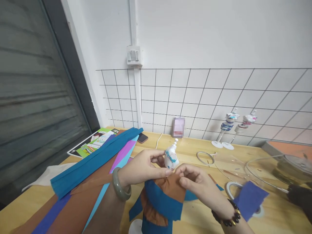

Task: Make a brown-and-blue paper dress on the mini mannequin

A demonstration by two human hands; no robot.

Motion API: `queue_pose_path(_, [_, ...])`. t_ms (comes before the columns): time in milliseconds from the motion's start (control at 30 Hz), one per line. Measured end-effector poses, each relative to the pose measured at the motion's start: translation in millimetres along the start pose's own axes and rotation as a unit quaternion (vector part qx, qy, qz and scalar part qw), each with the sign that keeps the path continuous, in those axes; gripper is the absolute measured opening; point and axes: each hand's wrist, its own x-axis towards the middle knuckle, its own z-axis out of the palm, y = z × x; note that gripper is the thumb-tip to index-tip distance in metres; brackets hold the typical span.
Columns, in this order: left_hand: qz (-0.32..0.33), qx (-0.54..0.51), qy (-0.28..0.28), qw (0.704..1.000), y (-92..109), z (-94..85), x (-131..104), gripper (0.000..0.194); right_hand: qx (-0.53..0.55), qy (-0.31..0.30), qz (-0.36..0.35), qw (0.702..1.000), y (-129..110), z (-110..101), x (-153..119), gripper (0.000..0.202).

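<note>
A small white mini dress form [171,158] with blue and teal marks stands between my hands, tilted slightly, with a knob on top. Around its lower part hangs a brown and dark blue skirt piece [168,204] of thin sheet material; paper or cloth, I cannot tell. My left hand [143,167] has its fingers behind the form and its thumb on the skirt's upper edge. On the other side, my right hand [195,182] pinches the brown upper edge between thumb and fingers. A white round base [136,226] shows partly beneath the skirt.
Long blue strips [97,159] and brown sheets [97,198] lie at the left, beside booklets [92,143] and a phone [142,138]. Two more mini dress forms [227,125] stand by the wall grid. At right are a purple piece [251,200], tape roll [227,188] and wire ring [205,158].
</note>
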Motion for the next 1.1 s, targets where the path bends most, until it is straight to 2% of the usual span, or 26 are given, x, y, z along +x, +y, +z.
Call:
queue_pose_path(200, [0.017,-0.025,-0.007,1.0,-6.2,5.5,5.3,0.027,-0.067,0.027,0.006,0.997,-13.7,2.9,-4.2,0.023])
queue_pose_path(367, [0.023,-0.043,-0.023,0.999,-8.2,8.6,9.2,0.027,-0.113,0.051,0.006,0.992,-14.7,2.6,-5.6,0.022])
queue_pose_path(600, [0.036,-0.054,-0.025,0.998,-20.8,10.1,16.1,0.025,-0.247,0.086,-0.032,0.965,-21.4,3.4,-7.0,0.021])
queue_pose_path(967, [0.024,-0.085,-0.032,0.996,-26.9,14.1,16.5,0.034,-0.261,0.081,-0.035,0.961,-19.6,1.9,-5.4,0.02])
queue_pose_path(1100, [0.027,-0.081,-0.02,0.996,-24.9,15.2,16.8,0.035,-0.282,0.082,-0.06,0.954,-20.1,2.4,-7.3,0.02])
